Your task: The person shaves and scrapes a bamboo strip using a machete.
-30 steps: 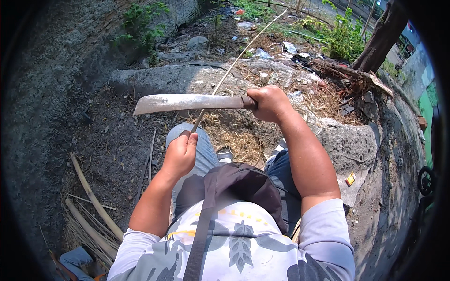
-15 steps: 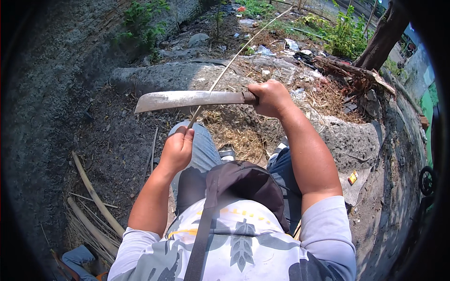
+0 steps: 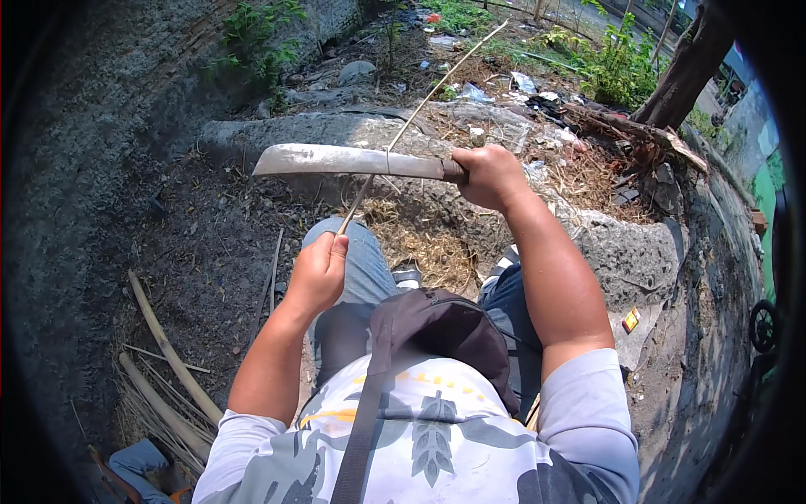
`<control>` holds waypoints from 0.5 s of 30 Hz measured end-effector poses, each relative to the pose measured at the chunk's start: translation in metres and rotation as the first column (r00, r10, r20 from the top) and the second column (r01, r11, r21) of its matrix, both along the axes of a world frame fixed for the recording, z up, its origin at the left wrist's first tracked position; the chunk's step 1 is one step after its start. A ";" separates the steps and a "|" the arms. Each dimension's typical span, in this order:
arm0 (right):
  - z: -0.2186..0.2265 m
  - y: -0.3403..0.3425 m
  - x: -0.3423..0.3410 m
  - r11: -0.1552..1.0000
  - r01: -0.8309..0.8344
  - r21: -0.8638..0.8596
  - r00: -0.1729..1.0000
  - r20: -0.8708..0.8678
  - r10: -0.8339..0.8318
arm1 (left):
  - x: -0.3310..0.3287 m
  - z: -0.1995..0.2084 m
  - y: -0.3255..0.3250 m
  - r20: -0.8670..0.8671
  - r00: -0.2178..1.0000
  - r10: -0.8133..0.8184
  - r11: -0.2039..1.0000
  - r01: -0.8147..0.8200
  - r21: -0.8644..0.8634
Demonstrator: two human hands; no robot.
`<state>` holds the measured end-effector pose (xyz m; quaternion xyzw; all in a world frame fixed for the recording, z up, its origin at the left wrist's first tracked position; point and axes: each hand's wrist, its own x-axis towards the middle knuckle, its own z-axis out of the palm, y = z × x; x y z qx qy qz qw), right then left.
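Note:
My left hand (image 3: pixel 320 267) is closed round the near end of a long thin wooden strip (image 3: pixel 436 87), just above my left knee. The strip slants away up and to the right. In my right hand (image 3: pixel 494 178) is the dark handle of a machete (image 3: pixel 336 160), whose broad worn blade points left. The blade lies across the strip, some way beyond my left hand, and hides a short piece of it. A thin sliver or curl shows at the blade's edge where the two meet.
Cut strips and thicker pieces of split wood (image 3: pixel 164 406) lie at my lower left. A low stone ledge (image 3: pixel 277 141) crosses in front of me, with shavings (image 3: pixel 437 256) between my feet. Beyond are litter and a tree trunk (image 3: pixel 684 71); a rough wall (image 3: pixel 92 151) stands left.
The machete has slid away from me along the strip, and its blade has tilted. The far end of the strip has dipped slightly. My left hand has barely moved.

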<state>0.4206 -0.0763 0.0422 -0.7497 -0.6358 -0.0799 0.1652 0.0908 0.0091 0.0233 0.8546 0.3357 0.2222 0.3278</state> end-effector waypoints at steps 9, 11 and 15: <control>-0.009 -0.008 0.011 0.995 0.098 0.002 0.930 -0.357 -0.091 | -0.005 -0.010 -0.007 -0.006 1.000 0.016 1.000 -0.016 0.017; -0.006 -0.004 -0.007 0.999 -0.005 -0.051 0.979 -0.204 -0.005 | -0.002 -0.010 -0.009 0.007 1.000 0.025 0.999 -0.025 0.019; 0.004 -0.002 -0.019 0.980 -0.119 -0.159 0.988 -0.120 0.100 | -0.003 -0.008 -0.012 -0.034 0.999 0.028 1.000 -0.028 -0.001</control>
